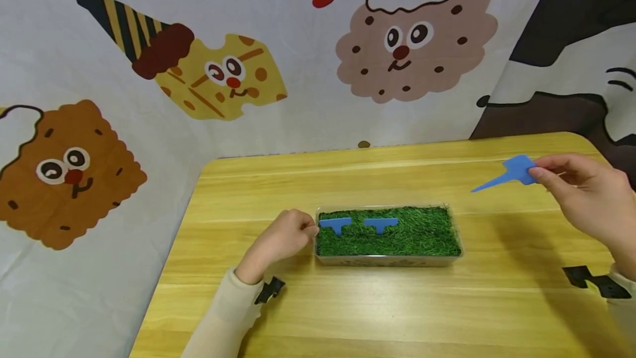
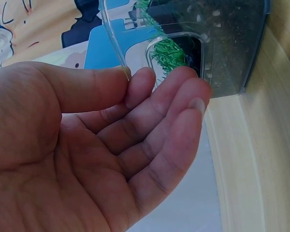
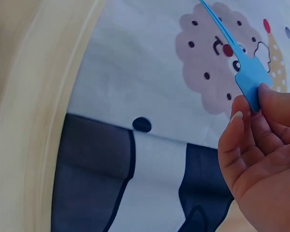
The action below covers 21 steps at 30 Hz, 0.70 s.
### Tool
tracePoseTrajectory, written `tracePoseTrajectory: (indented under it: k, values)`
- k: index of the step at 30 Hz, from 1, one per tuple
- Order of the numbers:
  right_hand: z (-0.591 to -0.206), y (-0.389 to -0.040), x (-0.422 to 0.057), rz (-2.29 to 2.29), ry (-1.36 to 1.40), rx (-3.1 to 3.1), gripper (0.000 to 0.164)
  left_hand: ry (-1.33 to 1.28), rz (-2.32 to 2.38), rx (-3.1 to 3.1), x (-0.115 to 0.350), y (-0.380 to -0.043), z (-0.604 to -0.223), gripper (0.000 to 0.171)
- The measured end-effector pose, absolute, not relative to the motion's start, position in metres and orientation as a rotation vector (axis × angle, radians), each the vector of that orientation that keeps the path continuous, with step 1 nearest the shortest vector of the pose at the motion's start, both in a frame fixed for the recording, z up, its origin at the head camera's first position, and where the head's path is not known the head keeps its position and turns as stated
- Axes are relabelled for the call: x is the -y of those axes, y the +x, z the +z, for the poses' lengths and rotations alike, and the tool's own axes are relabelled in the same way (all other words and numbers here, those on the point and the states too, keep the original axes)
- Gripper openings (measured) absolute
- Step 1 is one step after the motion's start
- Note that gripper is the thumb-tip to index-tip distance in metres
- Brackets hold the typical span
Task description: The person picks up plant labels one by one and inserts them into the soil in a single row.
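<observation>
A clear plastic box [image 1: 387,260] filled with green artificial grass [image 1: 422,231] sits mid-table. Two blue plant labels stand in the grass: one label [image 1: 335,223] at the left end, another label [image 1: 381,222] nearer the middle. My left hand [image 1: 280,239] pinches the box's left rim between thumb and index finger, seen close up in the left wrist view. Up at the right, my right hand [image 1: 588,192] pinches a third blue plant label [image 1: 519,170] by its wide head. That label's pointed stem slants left and down, above the table and apart from the box.
The yellow wood-grain table [image 1: 387,314] ends at a back edge against a pale cloth [image 1: 298,131] printed with cartoon biscuits and cheese. A dark strap piece [image 1: 270,290] lies at the left wrist, another strap piece [image 1: 596,282] at the right.
</observation>
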State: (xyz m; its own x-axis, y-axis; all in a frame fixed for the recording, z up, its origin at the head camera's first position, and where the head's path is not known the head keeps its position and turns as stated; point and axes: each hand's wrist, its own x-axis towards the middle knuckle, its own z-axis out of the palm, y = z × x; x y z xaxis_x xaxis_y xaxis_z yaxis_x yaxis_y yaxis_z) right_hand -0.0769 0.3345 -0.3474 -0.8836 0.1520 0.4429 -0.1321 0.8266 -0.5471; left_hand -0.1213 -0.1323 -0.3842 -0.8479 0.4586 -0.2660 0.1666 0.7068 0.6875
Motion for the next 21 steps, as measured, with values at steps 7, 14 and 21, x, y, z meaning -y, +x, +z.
tracePoseTrajectory:
  k: [7, 14, 21]
  values:
    - [-0.342, -0.075, -0.320, 0.851, 0.001, 2.488, 0.014, 0.510, 0.946, -2.495, 0.132, -0.122, -0.385, 0.039]
    - [-0.342, -0.076, -0.312, 0.893, 0.006, 2.436, 0.017, 0.505, 0.941, -2.495, 0.132, -0.122, -0.385, 0.038]
    - [-0.342, -0.072, -0.304, 0.907, 0.019, 2.410, 0.018, 0.504, 0.947, -2.498, 0.132, -0.122, -0.385, 0.040]
